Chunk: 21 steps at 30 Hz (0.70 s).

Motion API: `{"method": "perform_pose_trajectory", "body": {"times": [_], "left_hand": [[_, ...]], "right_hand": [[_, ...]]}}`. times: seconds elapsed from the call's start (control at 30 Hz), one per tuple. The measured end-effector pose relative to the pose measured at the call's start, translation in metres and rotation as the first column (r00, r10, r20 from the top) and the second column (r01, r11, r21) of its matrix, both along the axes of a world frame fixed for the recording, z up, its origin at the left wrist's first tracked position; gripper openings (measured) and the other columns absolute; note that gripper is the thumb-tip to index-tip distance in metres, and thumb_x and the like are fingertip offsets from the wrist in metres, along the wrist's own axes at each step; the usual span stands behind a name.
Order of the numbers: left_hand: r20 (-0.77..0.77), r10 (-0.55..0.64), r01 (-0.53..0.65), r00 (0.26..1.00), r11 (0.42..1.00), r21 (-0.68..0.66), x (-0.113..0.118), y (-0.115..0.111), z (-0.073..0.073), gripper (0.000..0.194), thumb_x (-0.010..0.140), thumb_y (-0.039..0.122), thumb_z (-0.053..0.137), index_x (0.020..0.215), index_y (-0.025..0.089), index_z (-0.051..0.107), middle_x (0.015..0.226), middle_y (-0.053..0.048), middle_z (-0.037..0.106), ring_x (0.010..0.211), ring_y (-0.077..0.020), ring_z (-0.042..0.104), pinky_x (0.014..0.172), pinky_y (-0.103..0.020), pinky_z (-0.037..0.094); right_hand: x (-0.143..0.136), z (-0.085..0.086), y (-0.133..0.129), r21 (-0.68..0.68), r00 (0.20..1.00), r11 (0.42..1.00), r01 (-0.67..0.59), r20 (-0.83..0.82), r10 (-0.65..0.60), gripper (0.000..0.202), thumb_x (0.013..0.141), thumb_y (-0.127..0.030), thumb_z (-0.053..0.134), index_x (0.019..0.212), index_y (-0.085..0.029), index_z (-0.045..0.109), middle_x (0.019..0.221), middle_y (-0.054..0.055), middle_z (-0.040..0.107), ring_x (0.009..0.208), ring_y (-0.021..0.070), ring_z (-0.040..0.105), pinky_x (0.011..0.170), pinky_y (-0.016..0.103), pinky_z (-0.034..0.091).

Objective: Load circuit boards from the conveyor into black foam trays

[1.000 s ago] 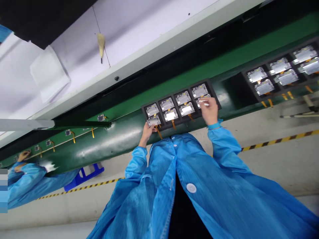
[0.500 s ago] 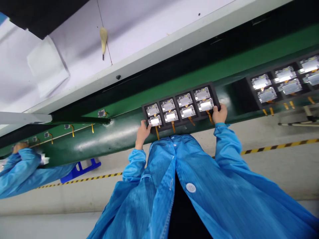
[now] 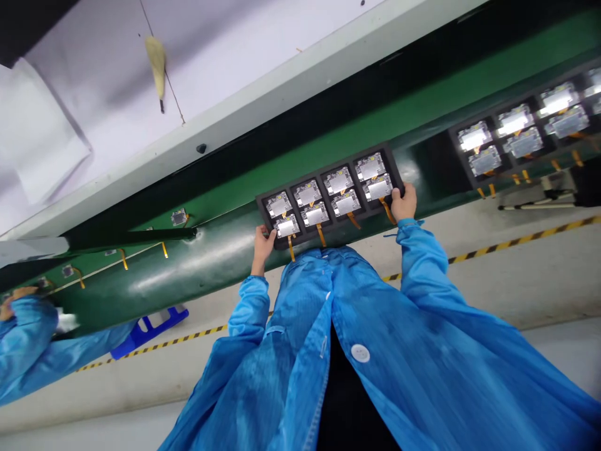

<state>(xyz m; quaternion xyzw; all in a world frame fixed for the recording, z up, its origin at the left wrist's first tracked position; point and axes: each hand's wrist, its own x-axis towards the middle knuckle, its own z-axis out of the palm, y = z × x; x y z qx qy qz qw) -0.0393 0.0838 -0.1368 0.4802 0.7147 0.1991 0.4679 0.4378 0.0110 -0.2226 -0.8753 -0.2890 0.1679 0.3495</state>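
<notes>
A black foam tray (image 3: pixel 334 224) lies at the front edge of the green bench, just before my body. Its compartments carry several silver circuit boards (image 3: pixel 347 203) in two rows. Orange flex cables (image 3: pixel 321 235) hang from the near row over the tray's front side. My left hand (image 3: pixel 263 243) is closed on the tray's left end, thumb on top near a board. At the right end, my right hand (image 3: pixel 404 202) grips the near corner. The undersides of both hands' fingers are hidden by the tray.
A second black tray (image 3: pixel 501 161) with similar boards sits to the right. Several loose boards (image 3: pixel 179 217) lie on the green bench (image 3: pixel 211 257) to the left, where a co-worker's hand (image 3: pixel 23 293) is. A white shelf (image 3: pixel 263 106) runs above, with a hanging yellowish handle (image 3: pixel 157 66).
The view has shifted, so the scene sits slightly differently in the frame. Both hands stay on the tray, with no clear movement along the bench.
</notes>
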Motion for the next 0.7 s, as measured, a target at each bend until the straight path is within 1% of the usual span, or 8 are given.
{"method": "perform_pose_trajectory", "body": {"times": [0.1, 0.17, 0.3, 0.4, 0.47, 0.57, 0.63, 0.7], "left_hand": [[0.046, 0.021, -0.02, 0.999, 1.0, -0.021, 0.0, 0.001, -0.003, 0.046, 0.078, 0.011, 0.087, 0.106, 0.022, 0.052, 0.109, -0.008, 0.066, 0.098, -0.0202, 0.066, 0.091, -0.032, 0.053], [0.082, 0.059, -0.056, 0.995, 0.998, -0.036, 0.003, 0.0, -0.005, 0.048, 0.076, 0.011, 0.088, 0.107, 0.021, 0.052, 0.11, -0.009, 0.066, 0.101, -0.0206, 0.066, 0.096, -0.034, 0.053], [0.189, 0.15, -0.139, 0.971, 0.988, -0.069, 0.008, -0.005, -0.007, 0.038, 0.086, 0.032, 0.082, 0.111, 0.018, 0.056, 0.108, -0.01, 0.068, 0.102, -0.0234, 0.067, 0.098, -0.04, 0.055], [0.275, 0.194, -0.19, 0.941, 0.981, -0.042, 0.006, -0.007, -0.01, 0.046, 0.08, 0.045, 0.086, 0.11, 0.02, 0.061, 0.107, -0.008, 0.07, 0.102, -0.0241, 0.068, 0.098, -0.038, 0.058], [0.348, 0.212, -0.215, 0.913, 0.976, -0.029, 0.003, -0.005, -0.01, 0.051, 0.074, 0.047, 0.09, 0.108, 0.022, 0.063, 0.107, -0.007, 0.072, 0.101, -0.024, 0.069, 0.096, -0.036, 0.06], [0.494, 0.229, -0.213, 0.839, 0.973, -0.088, -0.003, 0.004, -0.004, 0.051, 0.069, 0.043, 0.09, 0.108, 0.024, 0.064, 0.111, -0.005, 0.074, 0.101, -0.0233, 0.072, 0.094, -0.035, 0.062], [0.561, 0.236, -0.175, 0.793, 0.971, -0.162, -0.002, 0.012, 0.004, 0.05, 0.067, 0.038, 0.089, 0.109, 0.026, 0.065, 0.11, -0.003, 0.075, 0.098, -0.0225, 0.074, 0.093, -0.035, 0.064], [0.583, 0.249, -0.146, 0.774, 0.965, -0.217, 0.006, 0.019, 0.013, 0.052, 0.063, 0.032, 0.088, 0.11, 0.025, 0.067, 0.104, -0.002, 0.075, 0.092, -0.0211, 0.075, 0.09, -0.034, 0.065]], "right_hand": [[0.003, -0.006, -0.001, 0.022, 1.0, 1.0, 0.014, -0.002, -0.014, 0.037, 0.093, -0.036, 0.057, 0.122, -0.015, 0.065, 0.126, 0.018, 0.067, 0.124, 0.0322, 0.06, 0.118, 0.056, 0.044], [0.004, -0.005, -0.001, 0.041, 0.999, 0.999, 0.025, -0.025, -0.024, 0.035, 0.093, -0.039, 0.058, 0.12, -0.016, 0.065, 0.124, 0.016, 0.068, 0.121, 0.031, 0.061, 0.117, 0.056, 0.045], [0.0, 0.016, 0.004, 0.064, 0.989, 0.995, 0.077, -0.134, -0.068, 0.035, 0.091, -0.041, 0.063, 0.112, -0.014, 0.069, 0.115, 0.013, 0.072, 0.113, 0.0278, 0.062, 0.113, 0.051, 0.048], [-0.004, 0.034, 0.007, 0.073, 0.978, 0.987, 0.146, -0.163, -0.133, 0.036, 0.084, -0.04, 0.069, 0.108, -0.013, 0.073, 0.112, 0.013, 0.074, 0.112, 0.0278, 0.062, 0.112, 0.048, 0.048], [-0.007, 0.043, 0.004, 0.082, 0.972, 0.983, 0.164, -0.183, -0.147, 0.038, 0.082, -0.042, 0.07, 0.107, -0.013, 0.076, 0.109, 0.012, 0.076, 0.11, 0.0283, 0.064, 0.11, 0.046, 0.049], [-0.01, 0.054, -0.008, 0.156, 0.951, 0.969, 0.191, -0.273, -0.143, 0.044, 0.078, -0.047, 0.074, 0.107, -0.013, 0.078, 0.102, 0.009, 0.079, 0.108, 0.0279, 0.066, 0.106, 0.043, 0.051], [-0.009, 0.059, -0.019, 0.229, 0.905, 0.931, 0.285, -0.384, -0.182, 0.046, 0.073, -0.048, 0.08, 0.105, -0.015, 0.079, 0.101, 0.006, 0.079, 0.108, 0.0273, 0.066, 0.105, 0.04, 0.052], [-0.005, 0.063, -0.03, 0.277, 0.84, 0.875, 0.397, -0.494, -0.225, 0.046, 0.071, -0.051, 0.082, 0.102, -0.017, 0.077, 0.101, 0.005, 0.079, 0.111, 0.0268, 0.067, 0.104, 0.038, 0.053]]}}
